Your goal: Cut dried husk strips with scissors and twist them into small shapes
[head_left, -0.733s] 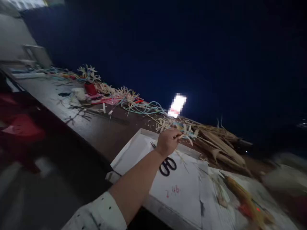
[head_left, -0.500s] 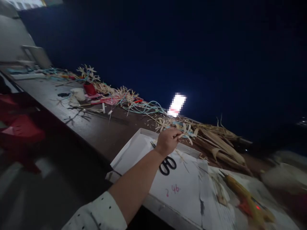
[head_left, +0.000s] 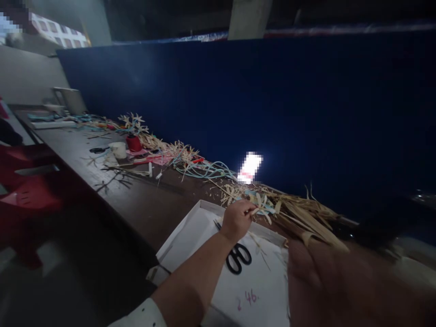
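Observation:
My left hand [head_left: 238, 220] is closed, its fingertips pinching a pale flower of dried husk [head_left: 263, 208] over the far edge of a shallow white box lid [head_left: 184, 227]. Beneath my wrist lie black-handled scissors [head_left: 239, 259], their blades partly hidden by the hand. A thin dry sprig [head_left: 262, 250] rests beside them on the white surface, which bears handwritten figures in pink. At the lower right my right hand [head_left: 334, 281] is close to the camera and smeared by motion, so its fingers cannot be made out.
Long dried husks [head_left: 316, 222] lie to the right. Behind the box are pale scraps [head_left: 231, 193] and a lit phone [head_left: 250, 168]. Farther left stand blue-green cords [head_left: 204, 170], a red pot [head_left: 133, 143] and a white cup [head_left: 118, 150]. Red chairs [head_left: 30, 195] flank the table; a dark blue panel [head_left: 306, 113] backs it.
The view has tilted up, so things sit lower in it. My right hand has come in at the lower right, covering the yellow glue gun and papers there. My left hand keeps the husk flower.

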{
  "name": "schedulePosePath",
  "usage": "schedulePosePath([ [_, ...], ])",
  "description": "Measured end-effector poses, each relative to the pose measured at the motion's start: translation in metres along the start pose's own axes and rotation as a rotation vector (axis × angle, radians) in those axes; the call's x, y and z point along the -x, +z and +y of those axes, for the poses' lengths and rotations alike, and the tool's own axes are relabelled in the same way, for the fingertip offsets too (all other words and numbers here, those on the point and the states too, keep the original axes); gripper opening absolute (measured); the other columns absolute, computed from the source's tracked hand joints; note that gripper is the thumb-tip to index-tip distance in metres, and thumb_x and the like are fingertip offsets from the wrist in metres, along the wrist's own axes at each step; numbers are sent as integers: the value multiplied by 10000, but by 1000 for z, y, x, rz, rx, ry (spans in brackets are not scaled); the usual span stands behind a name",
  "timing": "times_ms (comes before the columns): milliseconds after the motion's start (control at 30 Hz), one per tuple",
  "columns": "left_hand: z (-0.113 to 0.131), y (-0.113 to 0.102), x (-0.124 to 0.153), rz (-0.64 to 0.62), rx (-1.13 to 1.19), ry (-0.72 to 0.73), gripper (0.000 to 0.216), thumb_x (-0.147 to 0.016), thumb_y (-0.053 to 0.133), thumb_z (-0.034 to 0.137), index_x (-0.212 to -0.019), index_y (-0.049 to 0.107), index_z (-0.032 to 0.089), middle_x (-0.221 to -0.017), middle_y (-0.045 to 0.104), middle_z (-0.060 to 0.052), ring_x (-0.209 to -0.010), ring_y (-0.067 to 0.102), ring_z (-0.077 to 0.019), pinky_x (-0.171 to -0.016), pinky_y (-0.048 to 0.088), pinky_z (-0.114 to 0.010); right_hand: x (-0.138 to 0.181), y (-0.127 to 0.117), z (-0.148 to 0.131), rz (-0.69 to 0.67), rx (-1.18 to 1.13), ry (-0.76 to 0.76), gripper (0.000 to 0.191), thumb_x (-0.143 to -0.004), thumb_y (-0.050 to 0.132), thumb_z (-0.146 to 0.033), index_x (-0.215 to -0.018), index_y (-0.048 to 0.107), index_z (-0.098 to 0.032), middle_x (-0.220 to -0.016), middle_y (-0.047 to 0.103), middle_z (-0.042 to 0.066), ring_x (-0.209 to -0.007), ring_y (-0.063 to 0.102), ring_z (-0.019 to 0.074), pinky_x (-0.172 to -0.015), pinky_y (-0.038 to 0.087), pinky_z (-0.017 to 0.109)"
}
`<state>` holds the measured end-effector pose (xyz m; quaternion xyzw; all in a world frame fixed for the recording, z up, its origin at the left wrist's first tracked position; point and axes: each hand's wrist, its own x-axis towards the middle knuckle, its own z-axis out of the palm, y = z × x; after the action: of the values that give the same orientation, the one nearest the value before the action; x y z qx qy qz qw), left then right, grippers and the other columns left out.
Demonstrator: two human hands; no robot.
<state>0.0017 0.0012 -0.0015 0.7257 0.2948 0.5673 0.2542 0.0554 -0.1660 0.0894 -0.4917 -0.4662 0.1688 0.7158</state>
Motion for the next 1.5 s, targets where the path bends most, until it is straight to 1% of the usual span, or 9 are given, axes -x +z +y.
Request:
schedulePosePath([
  [67,-2,0,-1,39,-2,-43,97,-754,582,165,-774,675,182,-816,670,-36,-782,596,-137,-728,454,-230,-31,14,12,57,-137,-6,389,-836,457,-434,-507,410,-234,-468,311,-37,-470,428,122,-535,450,286],
  [167,-4,-2,-2,98,1,-116,108,-773,582,222,-731,670,176,-770,667,-25,-749,588,-128,-707,439,-220,-66,30,47,181,-581,279,458,-760,586,-408,-477,298,-193,-459,290,-68,-438,338,73,-462,380,217],
  [267,-2,-6,-3,71,0,-124,209,-812,543,319,-726,671,177,-747,658,-21,-736,579,-128,-693,427,-220,-79,37,84,305,-541,467,357,-678,670,-399,-535,431,-175,-492,409,-65,-437,360,53,-416,333,180],
  [400,0,-8,-3,47,-19,-145,273,-821,516,392,-770,679,179,-792,665,-29,-756,582,-138,-716,426,-230,-71,40,110,355,-361,448,252,-699,642,-403,-692,583,-158,-631,551,-29,-456,398,42,-381,311,145],
  [567,-2,-6,-3,40,-53,-173,190,-795,554,322,-754,677,183,-776,658,-18,-760,580,-134,-703,426,-222,-63,43,117,330,-335,566,346,-682,647,-479,-866,624,-187,-824,615,-8,-508,477,49,-399,363,141],
  [767,-4,-3,-1,62,-16,-194,102,-748,592,222,-759,692,201,-757,662,-5,-735,588,-119,-695,440,-214,-59,44,112,181,-334,609,415,-663,640,-562,-825,621,-180,-657,561,-40,-465,442,47,-395,336,135],
  [1067,-2,-4,-1,39,5,-112,135,-781,567,244,-749,691,201,-795,674,-16,-776,601,-126,-727,457,-228,-58,46,117,160,-391,575,325,-595,724,-423,-771,629,-167,-671,583,-46,-443,395,34,-381,301,143],
  [1200,2,-5,-2,39,-22,-105,107,-769,590,234,-742,683,188,-776,675,-21,-752,602,-130,-718,465,-231,-57,45,119,199,-348,555,271,-541,756,-347,-679,626,-153,-546,506,-69,-424,350,34,-371,262,149],
  [1500,-3,-1,-1,4,1,-67,123,-754,614,190,-849,691,195,-888,688,-36,-844,616,-141,-803,480,-262,-59,42,123,236,-284,483,310,-562,754,-392,-733,640,-160,-450,446,-83,-407,351,59,-394,255,190],
])
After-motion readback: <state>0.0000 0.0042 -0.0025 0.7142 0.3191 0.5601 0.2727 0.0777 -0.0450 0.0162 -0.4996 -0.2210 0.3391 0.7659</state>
